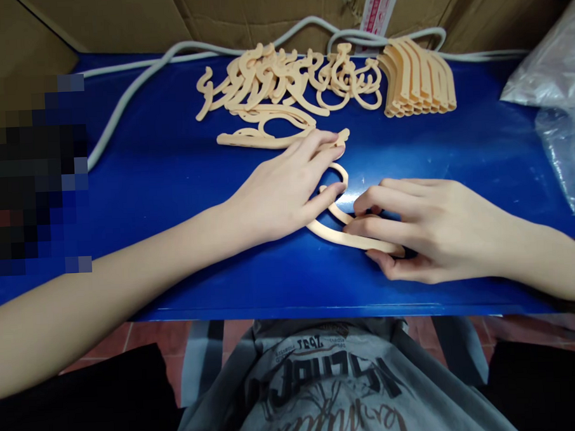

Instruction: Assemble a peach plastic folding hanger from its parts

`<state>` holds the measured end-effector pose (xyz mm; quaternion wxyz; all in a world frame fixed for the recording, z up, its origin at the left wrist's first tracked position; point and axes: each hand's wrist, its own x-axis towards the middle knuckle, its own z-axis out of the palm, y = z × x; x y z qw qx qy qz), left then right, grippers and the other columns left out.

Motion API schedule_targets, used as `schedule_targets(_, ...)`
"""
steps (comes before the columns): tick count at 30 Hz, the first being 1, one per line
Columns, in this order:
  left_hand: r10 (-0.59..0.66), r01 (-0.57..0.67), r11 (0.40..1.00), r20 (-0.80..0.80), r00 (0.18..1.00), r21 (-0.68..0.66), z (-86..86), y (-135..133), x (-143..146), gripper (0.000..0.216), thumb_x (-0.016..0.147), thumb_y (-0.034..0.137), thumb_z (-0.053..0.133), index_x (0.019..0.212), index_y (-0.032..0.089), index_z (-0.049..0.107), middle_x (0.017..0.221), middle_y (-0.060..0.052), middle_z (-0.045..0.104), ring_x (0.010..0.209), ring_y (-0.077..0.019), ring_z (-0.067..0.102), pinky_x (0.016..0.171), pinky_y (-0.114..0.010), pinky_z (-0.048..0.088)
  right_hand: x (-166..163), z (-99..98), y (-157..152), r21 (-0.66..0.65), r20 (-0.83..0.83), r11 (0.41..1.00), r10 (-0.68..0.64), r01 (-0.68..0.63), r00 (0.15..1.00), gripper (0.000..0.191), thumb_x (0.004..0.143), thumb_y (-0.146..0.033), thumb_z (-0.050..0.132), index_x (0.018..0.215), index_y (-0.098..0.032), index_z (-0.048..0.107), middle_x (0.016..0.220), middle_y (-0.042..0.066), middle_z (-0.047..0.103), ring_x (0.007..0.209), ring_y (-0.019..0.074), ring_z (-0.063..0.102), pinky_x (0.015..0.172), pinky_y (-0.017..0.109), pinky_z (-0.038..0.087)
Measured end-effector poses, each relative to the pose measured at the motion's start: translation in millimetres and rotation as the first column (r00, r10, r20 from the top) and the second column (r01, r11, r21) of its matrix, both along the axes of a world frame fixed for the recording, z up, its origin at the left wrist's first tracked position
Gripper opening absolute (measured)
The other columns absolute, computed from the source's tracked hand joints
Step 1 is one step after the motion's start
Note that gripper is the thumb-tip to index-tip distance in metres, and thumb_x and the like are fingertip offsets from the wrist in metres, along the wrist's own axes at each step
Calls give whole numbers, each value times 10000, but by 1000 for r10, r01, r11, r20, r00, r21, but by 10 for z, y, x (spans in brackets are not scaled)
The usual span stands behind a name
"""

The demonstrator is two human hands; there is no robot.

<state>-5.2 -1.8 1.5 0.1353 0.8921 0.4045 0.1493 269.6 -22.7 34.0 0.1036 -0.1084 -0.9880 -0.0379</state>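
A beige plastic folding hanger (344, 238) lies low over the blue table, between my hands. My left hand (286, 190) holds its curved upper part, with the thumb along the inner curve and the fingers over the top, partly hiding it. My right hand (426, 228) grips the right end of the hanger's long arm between thumb and fingers. Just beyond my left fingertips lie beige hanger pieces (258, 140), flat and stacked loosely. One small tip (345, 137) sticks out past my left fingers; which piece it belongs to is hidden.
Behind is a jumbled pile of beige hook pieces (267, 76), beside a neat stack of curved hanger arms (419, 76). A grey cable (139, 98) runs along the back of the blue table (162, 183), before cardboard (269, 13). Clear plastic bags (555, 70) lie at right.
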Motion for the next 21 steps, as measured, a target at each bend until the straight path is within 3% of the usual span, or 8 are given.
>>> schedule_targets(13, -2, 2, 1000, -1, 1000, 10, -29, 7, -8, 648, 1178, 467, 406, 1719, 141, 550, 1842, -202, 485, 1702, -378, 512, 1331, -582, 570, -9, -10, 16, 28, -9, 1000, 2, -2, 1000, 232, 1172, -239, 531, 1217, -177, 750, 1144, 99, 733, 913, 226, 634, 788, 390, 556)
schedule_targets(21, -17, 18, 1000, -18, 1000, 13, -14, 7, -2, 711, 1178, 465, 371, 1743, 62, 529, 1842, -238, 476, 1709, -373, 503, 1343, -563, 556, -11, -15, 18, 43, -9, 999, 7, -6, 1000, 248, 1212, -267, 522, 1242, -161, 745, 1156, 100, 722, 901, 224, 603, 790, 386, 518)
